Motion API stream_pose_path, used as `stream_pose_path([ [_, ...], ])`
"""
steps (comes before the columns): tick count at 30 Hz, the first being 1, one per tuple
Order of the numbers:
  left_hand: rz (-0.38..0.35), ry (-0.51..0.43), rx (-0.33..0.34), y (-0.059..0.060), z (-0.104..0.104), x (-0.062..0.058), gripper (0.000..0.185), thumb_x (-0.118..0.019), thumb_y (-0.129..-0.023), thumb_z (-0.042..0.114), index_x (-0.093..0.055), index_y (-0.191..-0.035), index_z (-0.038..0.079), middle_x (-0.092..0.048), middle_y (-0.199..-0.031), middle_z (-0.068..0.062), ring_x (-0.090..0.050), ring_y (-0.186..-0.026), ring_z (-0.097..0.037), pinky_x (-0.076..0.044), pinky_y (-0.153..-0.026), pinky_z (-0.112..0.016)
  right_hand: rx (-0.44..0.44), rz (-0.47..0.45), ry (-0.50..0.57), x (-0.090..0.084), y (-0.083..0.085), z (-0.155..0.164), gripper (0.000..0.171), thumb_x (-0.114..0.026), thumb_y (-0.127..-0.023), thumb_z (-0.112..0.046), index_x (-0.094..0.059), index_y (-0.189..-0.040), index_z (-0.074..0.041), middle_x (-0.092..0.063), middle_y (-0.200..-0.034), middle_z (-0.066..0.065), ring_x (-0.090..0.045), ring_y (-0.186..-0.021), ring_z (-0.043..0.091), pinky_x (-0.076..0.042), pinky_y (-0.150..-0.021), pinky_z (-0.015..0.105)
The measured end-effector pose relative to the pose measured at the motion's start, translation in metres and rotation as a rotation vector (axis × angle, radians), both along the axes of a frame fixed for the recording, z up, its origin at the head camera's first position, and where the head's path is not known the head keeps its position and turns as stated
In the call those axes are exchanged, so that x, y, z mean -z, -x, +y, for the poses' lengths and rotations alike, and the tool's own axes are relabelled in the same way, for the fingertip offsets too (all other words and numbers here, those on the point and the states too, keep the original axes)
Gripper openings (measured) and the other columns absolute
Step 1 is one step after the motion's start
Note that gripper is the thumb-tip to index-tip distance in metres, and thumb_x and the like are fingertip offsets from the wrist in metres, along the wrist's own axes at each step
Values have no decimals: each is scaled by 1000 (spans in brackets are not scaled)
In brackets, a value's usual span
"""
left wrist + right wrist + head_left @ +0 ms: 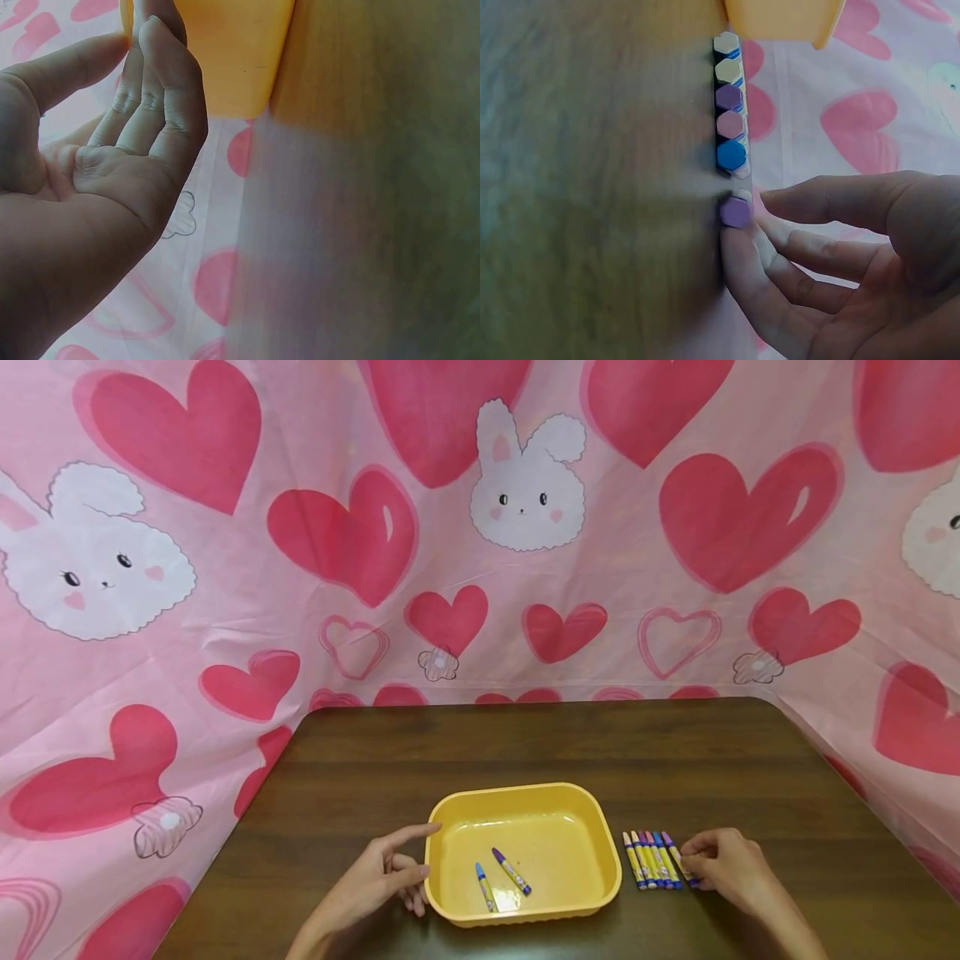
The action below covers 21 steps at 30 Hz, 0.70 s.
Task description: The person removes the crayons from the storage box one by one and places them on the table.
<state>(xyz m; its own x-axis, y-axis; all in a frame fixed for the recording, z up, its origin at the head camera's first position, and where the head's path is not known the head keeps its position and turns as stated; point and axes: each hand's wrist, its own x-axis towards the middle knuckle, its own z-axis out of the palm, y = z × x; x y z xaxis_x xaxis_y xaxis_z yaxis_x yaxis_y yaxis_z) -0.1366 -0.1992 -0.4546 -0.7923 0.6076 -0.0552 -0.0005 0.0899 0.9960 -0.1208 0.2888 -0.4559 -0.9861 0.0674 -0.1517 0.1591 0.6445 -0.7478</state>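
My right hand pinches a purple crayon in a printed yellow wrapper, at the right end of a row of several crayons. This crayon lies slightly slanted, with a small gap to its blue neighbour. At the left side of a shallow yellow tray, my left hand has its index fingertip at the rim and its thumb against the outside. The left hand's other fingers are partly hidden behind the thumb. Inside the tray lie a blue crayon and a dark purple crayon, apart from each other.
A dark brown wooden table carries the tray and the crayon row, which lies just right of the tray. Pink cloth with hearts and rabbits hangs behind the table and along both sides.
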Motion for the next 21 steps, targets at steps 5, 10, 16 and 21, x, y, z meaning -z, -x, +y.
stream_pose_path([
  [5, 11, 1, -1, 0, 0, 0, 55, -54, -102, 5, -31, -151, -6, -63, -80, -37, -69, -65, -17, -61, -65, -45, -15, 1, 19, -1, -1, -2, 12, -70, -86, -3, -71, -94, 5, -71, -82, 7, -68, -70, 19, -59, -58, 29],
  [10, 11, -6, 2, 0, 0, 1, 55, -53, -102, 5, -31, -151, -7, -62, -80, -38, -69, -66, -17, -61, -65, -46, -22, 10, 13, -1, -2, -6, 12, -70, -85, -3, -71, -93, 6, -70, -80, 6, -68, -67, 18, -59, -58, 29],
  [16, 1, 12, -8, -1, 0, -1, 56, -55, -102, 6, -32, -151, -4, -65, -81, -35, -69, -67, -19, -61, -66, -48, -18, 13, 10, -1, -1, -9, 15, -70, -85, -3, -70, -96, 7, -71, -81, 6, -68, -69, 19, -59, -58, 28],
  [21, -11, 41, -28, -2, 0, -4, 56, -57, -101, 8, -34, -151, -2, -68, -81, -29, -69, -67, -21, -61, -67, -48, -18, 27, -15, -1, -1, -10, 15, -71, -85, -4, -71, -96, 7, -71, -81, 7, -68, -67, 18, -58, -57, 27],
])
